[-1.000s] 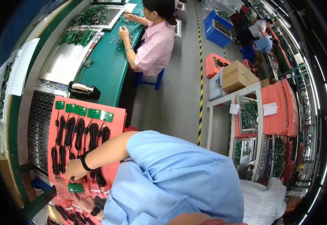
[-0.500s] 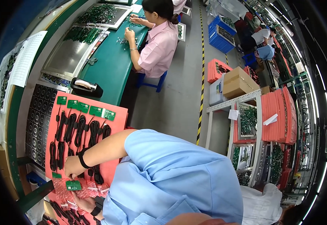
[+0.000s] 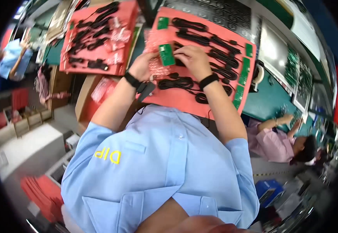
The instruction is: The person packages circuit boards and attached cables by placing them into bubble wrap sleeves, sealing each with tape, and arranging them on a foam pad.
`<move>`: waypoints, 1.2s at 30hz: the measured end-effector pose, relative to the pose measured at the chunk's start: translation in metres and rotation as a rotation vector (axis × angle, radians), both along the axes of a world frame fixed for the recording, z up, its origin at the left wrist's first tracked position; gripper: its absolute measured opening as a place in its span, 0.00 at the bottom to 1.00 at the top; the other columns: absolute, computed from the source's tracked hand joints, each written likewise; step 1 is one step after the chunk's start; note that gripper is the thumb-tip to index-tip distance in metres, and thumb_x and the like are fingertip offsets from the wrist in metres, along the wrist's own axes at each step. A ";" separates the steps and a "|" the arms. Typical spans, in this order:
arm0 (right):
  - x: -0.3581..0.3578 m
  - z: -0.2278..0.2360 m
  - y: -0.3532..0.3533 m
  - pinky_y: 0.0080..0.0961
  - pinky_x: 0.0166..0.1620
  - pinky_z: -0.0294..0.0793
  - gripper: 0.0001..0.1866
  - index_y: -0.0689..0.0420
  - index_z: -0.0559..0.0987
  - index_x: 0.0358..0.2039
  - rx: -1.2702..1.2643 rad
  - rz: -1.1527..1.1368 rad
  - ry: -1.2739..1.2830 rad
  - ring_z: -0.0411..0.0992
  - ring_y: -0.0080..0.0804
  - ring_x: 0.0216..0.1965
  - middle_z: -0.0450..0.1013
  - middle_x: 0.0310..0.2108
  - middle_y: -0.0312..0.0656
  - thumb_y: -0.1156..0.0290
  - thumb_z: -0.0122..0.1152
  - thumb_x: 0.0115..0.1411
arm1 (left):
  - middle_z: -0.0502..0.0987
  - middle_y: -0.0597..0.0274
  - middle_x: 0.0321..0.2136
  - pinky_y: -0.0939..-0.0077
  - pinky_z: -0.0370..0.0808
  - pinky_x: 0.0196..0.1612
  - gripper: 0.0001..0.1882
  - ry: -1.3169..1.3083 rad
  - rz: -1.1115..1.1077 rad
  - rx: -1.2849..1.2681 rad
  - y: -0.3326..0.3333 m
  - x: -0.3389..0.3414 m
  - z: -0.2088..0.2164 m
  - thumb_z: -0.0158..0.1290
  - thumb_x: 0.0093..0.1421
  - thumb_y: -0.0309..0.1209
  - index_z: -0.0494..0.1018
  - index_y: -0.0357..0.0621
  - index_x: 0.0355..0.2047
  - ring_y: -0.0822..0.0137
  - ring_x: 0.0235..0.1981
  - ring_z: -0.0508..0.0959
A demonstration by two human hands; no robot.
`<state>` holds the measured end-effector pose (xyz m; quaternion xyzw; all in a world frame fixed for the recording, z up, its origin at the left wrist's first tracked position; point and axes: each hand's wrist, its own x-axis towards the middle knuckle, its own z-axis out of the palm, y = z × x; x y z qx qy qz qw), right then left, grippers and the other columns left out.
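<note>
A green circuit board [image 3: 166, 54] is held over a pink bubble-wrap bag [image 3: 159, 70], close in front of my chest. The fingers of my left hand [image 3: 142, 66] are closed on the board's left edge. At its right edge, my right hand [image 3: 195, 60] makes a pinch; what sits between those fingertips is too small to make out. Coiled black cables [image 3: 175, 82] lie on the red sheet [image 3: 169, 101] under and around my hands. Another green board [image 3: 162, 23] lies near the sheet's far left corner.
To the left, a second red sheet [image 3: 66, 64] bears black cables and bubble-wrap bags. More green boards [image 3: 244, 72] line the right edge of my sheet. A tape dispenser [image 3: 258, 75] stands beside them. Farther right, a person in pink [image 3: 272, 141] works at the green table [image 3: 268, 97].
The head view has swung round, so the sheet now shows at the top centre and both forearms are visible. The green board stays between my hands, above the bubble wrap.
</note>
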<state>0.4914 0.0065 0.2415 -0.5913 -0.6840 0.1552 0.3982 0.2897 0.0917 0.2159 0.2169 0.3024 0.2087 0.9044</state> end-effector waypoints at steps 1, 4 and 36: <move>-0.006 -0.001 0.002 0.28 0.36 0.73 0.05 0.57 0.80 0.28 0.008 -0.002 0.027 0.74 0.36 0.32 0.76 0.29 0.41 0.71 0.62 0.50 | 0.75 0.51 0.41 0.63 0.74 0.48 0.15 0.018 0.029 -0.003 -0.008 -0.008 0.002 0.38 0.63 0.27 0.68 0.31 0.46 0.60 0.41 0.77; -0.008 -0.009 0.013 0.29 0.39 0.68 0.06 0.54 0.80 0.28 -0.018 0.028 0.029 0.73 0.35 0.33 0.75 0.28 0.37 0.67 0.62 0.50 | 0.75 0.51 0.41 0.64 0.74 0.48 0.16 0.013 0.065 0.007 -0.010 -0.008 0.000 0.38 0.61 0.24 0.68 0.31 0.46 0.60 0.41 0.77; -0.010 0.001 0.011 0.30 0.44 0.66 0.08 0.51 0.81 0.31 0.083 0.001 -0.112 0.73 0.35 0.35 0.75 0.29 0.35 0.70 0.64 0.48 | 0.74 0.51 0.44 0.63 0.76 0.47 0.16 0.087 0.113 0.146 -0.020 0.006 0.015 0.40 0.65 0.25 0.63 0.36 0.52 0.59 0.44 0.77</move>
